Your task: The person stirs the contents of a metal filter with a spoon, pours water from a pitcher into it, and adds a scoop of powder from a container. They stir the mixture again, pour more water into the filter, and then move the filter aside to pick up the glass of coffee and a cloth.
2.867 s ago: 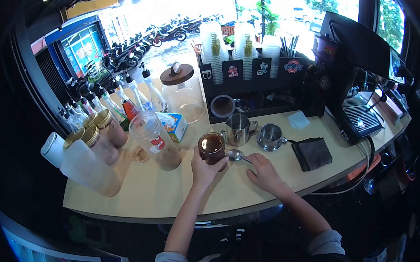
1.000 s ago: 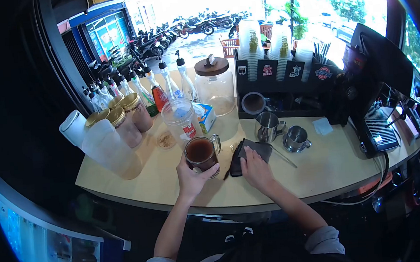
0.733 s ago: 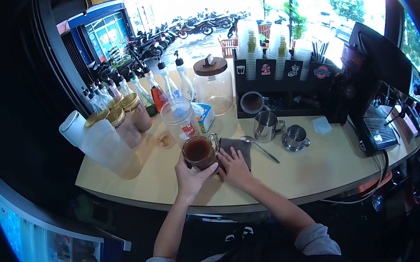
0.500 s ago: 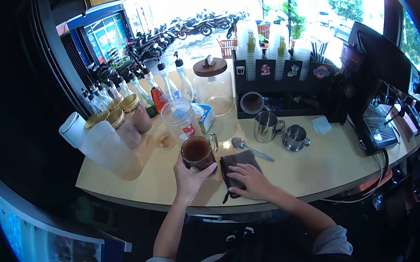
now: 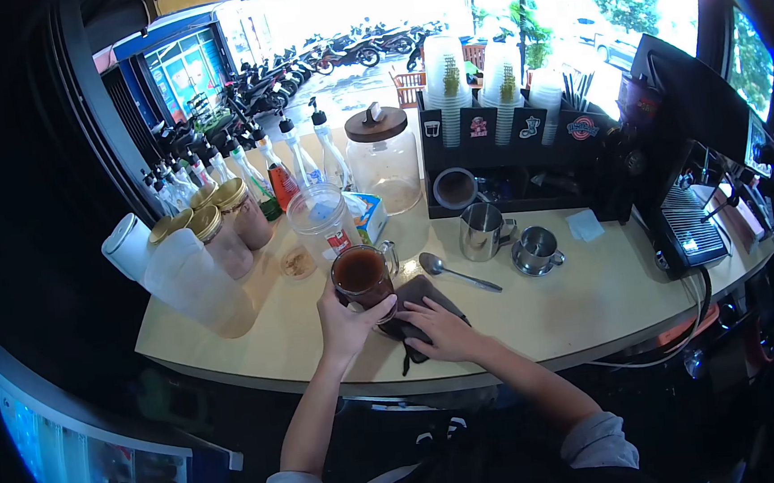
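Note:
My left hand (image 5: pixel 346 323) is wrapped around a glass mug (image 5: pixel 361 275) filled with a dark brown drink, its handle pointing to the far right. The mug is upright over the counter's front part. Flat on a folded dark cloth (image 5: pixel 423 295) lies my right hand (image 5: pixel 440 330), fingers stretched and apart. The cloth's left part reaches behind and under the mug. A metal spoon (image 5: pixel 461 274) rests just beyond the cloth. Further right are a steel milk pitcher (image 5: pixel 483 233) and a small steel cup (image 5: pixel 538 251).
A clear plastic jar (image 5: pixel 323 223) and a wooden-lidded glass jar (image 5: pixel 384 165) stand behind the mug. Gold-lidded jars (image 5: pixel 216 235) and pump bottles (image 5: pixel 279 173) line the left. A black cup holder (image 5: pixel 512 165) is at the back; an espresso machine (image 5: pixel 687 229) stands right.
My right hand has slid the dark cloth leftward along the counter, toward the mug, and the cloth has turned slightly. My left hand keeps holding the mug. The view has shifted a little.

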`<act>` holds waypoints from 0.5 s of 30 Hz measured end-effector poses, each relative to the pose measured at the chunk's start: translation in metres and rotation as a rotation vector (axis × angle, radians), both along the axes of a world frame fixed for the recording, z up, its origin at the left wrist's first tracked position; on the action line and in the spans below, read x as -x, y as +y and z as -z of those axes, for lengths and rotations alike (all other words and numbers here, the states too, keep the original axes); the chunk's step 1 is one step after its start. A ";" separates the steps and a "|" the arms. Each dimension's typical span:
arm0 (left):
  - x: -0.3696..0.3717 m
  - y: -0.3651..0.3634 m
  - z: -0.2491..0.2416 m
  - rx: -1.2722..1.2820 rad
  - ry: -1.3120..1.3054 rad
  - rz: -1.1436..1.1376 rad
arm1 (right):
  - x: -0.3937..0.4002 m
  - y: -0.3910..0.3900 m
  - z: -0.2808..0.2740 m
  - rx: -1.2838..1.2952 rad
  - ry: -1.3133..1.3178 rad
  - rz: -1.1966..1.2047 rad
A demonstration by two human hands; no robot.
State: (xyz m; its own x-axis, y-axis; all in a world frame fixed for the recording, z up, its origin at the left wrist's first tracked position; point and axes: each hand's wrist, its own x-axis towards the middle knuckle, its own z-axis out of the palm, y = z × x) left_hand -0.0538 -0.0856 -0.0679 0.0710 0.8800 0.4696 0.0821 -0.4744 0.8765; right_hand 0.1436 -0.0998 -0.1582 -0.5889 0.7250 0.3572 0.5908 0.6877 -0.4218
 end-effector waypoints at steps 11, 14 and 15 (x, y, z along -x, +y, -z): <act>-0.033 0.010 0.029 0.001 0.006 0.035 | -0.043 -0.036 -0.011 -0.059 0.068 0.296; -0.040 0.014 0.041 0.029 -0.017 0.074 | -0.043 -0.037 -0.012 -0.030 0.095 0.301; -0.043 0.015 0.043 -0.005 0.012 0.054 | -0.043 -0.037 -0.011 -0.039 0.093 0.300</act>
State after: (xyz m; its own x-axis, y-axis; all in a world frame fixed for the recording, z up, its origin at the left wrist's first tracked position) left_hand -0.0113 -0.0703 -0.1111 0.1240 0.8722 0.4733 0.0667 -0.4832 0.8730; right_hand 0.1864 -0.1370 -0.1469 -0.3145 0.8462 0.4302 0.7297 0.5054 -0.4607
